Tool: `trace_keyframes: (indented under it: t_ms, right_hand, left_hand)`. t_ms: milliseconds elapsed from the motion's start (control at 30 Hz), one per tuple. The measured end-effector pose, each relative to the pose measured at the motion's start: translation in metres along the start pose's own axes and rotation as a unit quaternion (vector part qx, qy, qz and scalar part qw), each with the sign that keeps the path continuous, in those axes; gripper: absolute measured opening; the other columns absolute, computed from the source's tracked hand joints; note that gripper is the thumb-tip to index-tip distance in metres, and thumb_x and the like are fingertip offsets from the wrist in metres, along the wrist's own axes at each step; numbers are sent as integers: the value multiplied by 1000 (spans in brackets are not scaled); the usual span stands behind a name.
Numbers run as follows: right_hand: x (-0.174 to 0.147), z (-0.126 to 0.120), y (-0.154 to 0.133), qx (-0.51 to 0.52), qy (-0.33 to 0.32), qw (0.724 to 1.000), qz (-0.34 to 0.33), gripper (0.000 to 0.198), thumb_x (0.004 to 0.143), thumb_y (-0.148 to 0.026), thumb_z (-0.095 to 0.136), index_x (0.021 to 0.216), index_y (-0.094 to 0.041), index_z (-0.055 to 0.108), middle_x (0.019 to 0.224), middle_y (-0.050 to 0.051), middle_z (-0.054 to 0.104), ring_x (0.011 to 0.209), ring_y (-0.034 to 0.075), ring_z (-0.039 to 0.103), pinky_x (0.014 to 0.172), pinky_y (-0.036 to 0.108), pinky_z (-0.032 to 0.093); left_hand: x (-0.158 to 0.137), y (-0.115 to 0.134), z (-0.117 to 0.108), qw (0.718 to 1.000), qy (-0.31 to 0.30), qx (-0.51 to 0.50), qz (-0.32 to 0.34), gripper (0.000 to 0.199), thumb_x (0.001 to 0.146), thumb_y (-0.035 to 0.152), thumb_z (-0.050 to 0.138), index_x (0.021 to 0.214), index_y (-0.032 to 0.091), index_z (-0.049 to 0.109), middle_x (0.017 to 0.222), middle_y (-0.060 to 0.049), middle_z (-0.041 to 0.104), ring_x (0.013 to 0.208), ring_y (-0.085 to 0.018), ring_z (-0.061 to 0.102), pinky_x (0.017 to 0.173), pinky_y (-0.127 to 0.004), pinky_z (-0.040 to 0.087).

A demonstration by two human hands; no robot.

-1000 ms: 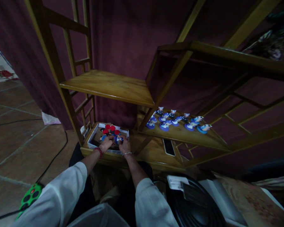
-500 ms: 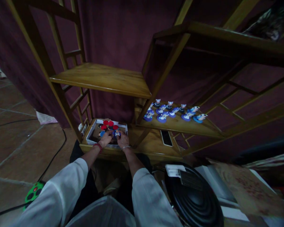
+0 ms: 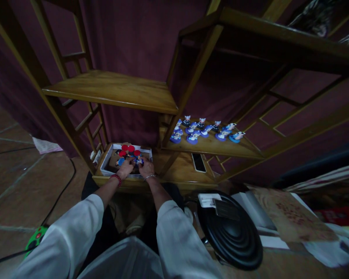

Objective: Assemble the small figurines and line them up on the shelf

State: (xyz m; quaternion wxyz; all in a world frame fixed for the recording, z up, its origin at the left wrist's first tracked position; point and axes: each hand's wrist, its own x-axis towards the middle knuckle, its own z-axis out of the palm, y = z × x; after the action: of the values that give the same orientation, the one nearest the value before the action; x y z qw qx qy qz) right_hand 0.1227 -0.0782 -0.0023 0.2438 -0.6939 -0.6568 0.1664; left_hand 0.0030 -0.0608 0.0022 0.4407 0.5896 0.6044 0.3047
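My left hand (image 3: pixel 125 168) and my right hand (image 3: pixel 147 168) meet over the front side of a shallow white cardboard box (image 3: pixel 107 157). A small blue-and-white figurine (image 3: pixel 139 160) is between their fingertips, with the fingers of both hands closed at it. Inside the box lie several more figurines, some with round red bases (image 3: pixel 130 148) turned up and one with a blue base (image 3: pixel 121 161). My fingers partly cover the figurine and the things under it.
Several figurines (image 3: pixel 193 136) stand on the wooden shelf (image 3: pixel 244 152) to the right, and a phone (image 3: pixel 198 162) lies below them. Another shelf (image 3: pixel 113 87) overhangs the box. A round black stool (image 3: pixel 235 240) stands at my right, a green device (image 3: pixel 36 236) on the floor at left.
The view has shifted a little, so everything sits further left and slightly higher. Both hands stay over the box with the figurine between them.
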Motion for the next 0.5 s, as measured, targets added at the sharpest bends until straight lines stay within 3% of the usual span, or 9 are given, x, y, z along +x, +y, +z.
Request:
trace_keyframes:
  t_ms: [500]
  right_hand:
    - [-4,-8,-5,-9,-10,1000,5,32,78,-24,48,109,-22,53,98,5,62,88,16,58,78,25,42]
  left_hand:
    - [7,-8,2,1000,-2,-19,-21,33,74,20,52,105,14,60,78,-3,67,68,-14,59,65,-21,46]
